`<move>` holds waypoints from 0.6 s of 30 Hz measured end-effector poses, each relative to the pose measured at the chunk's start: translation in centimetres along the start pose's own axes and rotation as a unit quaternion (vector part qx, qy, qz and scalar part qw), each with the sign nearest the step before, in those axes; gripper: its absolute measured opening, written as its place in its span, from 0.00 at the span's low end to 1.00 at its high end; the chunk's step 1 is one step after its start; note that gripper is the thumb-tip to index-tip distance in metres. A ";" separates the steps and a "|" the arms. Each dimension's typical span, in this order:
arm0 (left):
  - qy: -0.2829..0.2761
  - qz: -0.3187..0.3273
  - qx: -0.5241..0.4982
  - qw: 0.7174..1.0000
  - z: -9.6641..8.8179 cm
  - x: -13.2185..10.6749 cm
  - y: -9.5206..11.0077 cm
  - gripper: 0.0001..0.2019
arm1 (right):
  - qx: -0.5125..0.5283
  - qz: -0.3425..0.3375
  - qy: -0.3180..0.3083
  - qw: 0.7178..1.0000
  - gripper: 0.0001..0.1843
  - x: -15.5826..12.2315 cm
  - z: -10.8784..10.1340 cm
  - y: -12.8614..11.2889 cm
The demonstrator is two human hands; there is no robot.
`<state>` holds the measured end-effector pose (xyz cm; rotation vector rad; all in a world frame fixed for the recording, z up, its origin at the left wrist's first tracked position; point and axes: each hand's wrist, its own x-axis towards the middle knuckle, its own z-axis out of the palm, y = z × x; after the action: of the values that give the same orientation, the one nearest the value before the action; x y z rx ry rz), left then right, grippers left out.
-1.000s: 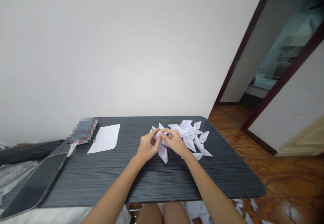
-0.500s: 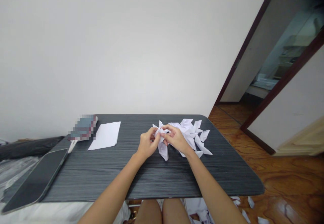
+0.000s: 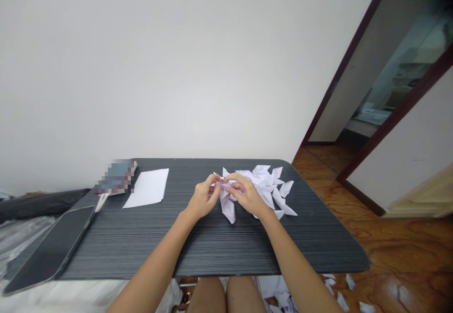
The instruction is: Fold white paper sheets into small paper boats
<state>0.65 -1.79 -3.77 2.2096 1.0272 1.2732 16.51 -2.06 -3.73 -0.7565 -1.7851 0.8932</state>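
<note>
Above the dark table, my left hand [image 3: 204, 197] is closed, its thumb and fingertips pinching a small piece of white folded paper [image 3: 222, 189]. From the other side my right hand [image 3: 247, 195] grips the same piece with bent fingers, and both sets of fingertips nearly meet. Much of the piece is hidden behind the fingers. A pointed folded paper [image 3: 228, 211] shows just below the hands; whether it is joined to the held piece I cannot tell. Right beside my right hand spreads a pile of pointed white folded papers [image 3: 264, 181].
Flat white sheets [image 3: 146, 188] lie left on the dark table [image 3: 141, 242]. Farther left are a blurred-out packet [image 3: 115, 177] with a white strip and a dark tablet-like slab [image 3: 49, 251]. A wall stands behind. Paper scraps [image 3: 350, 282] litter the wooden floor.
My thumbs and fingertips have shifted slightly on the folded paper, and my left thumb sits a little lower. The pile and the sheets have stayed put.
</note>
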 end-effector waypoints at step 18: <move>-0.119 0.086 0.049 0.988 -2.1 -0.1 -1.0 0.13 | -0.251 -0.078 -0.028 0.964 0.04 -0.8 -1.4 -0.8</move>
<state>-1.56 -1.24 -3.37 2.4989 0.8398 1.0124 18.06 -2.78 -3.10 -0.8947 -2.1194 0.3555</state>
